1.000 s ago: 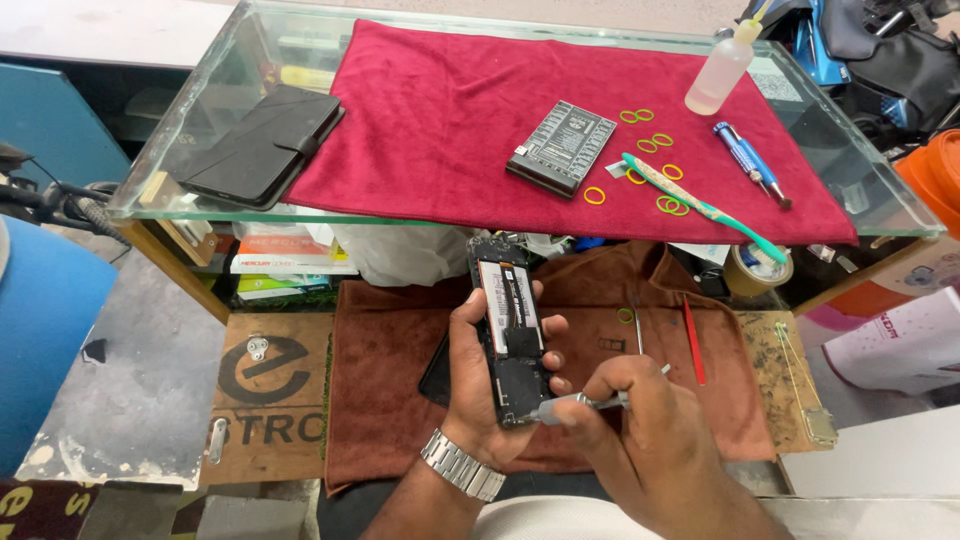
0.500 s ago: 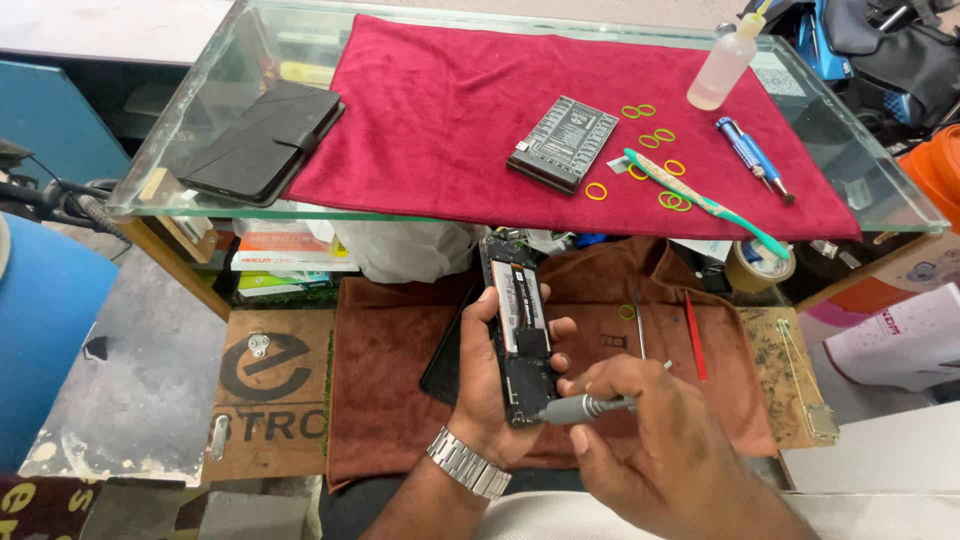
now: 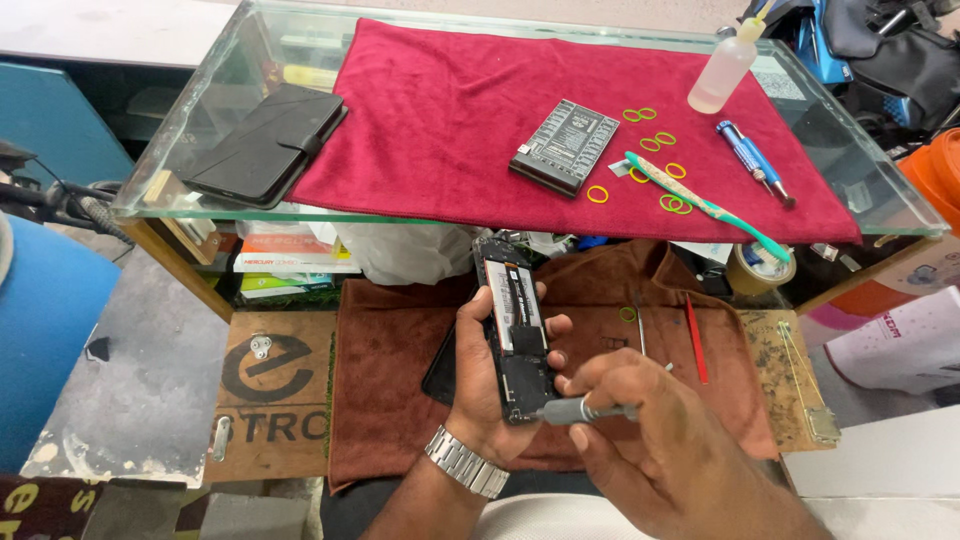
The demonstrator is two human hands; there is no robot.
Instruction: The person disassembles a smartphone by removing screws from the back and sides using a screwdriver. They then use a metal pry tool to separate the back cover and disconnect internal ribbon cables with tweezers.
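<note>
Black and opened at the back, one slim smartphone (image 3: 513, 335) stands nearly upright in the left hand (image 3: 487, 385), whose fingers wrap both its edges, above a brown cloth (image 3: 385, 400) on the lower shelf. The right hand (image 3: 655, 440) pinches one grey metal screwdriver (image 3: 585, 410) between thumb and fingers, its tip touching the phone's lower end. On the glass table (image 3: 180, 165) above lies one crimson towel (image 3: 450, 110) carrying one black battery (image 3: 565, 146), about nine yellow-green rubber rings (image 3: 597, 194), one green toothbrush (image 3: 705, 205), one blue screwdriver (image 3: 752, 172) and one clear squeeze bottle (image 3: 722, 78). One black folio case (image 3: 262, 145) rests beside the towel.
</note>
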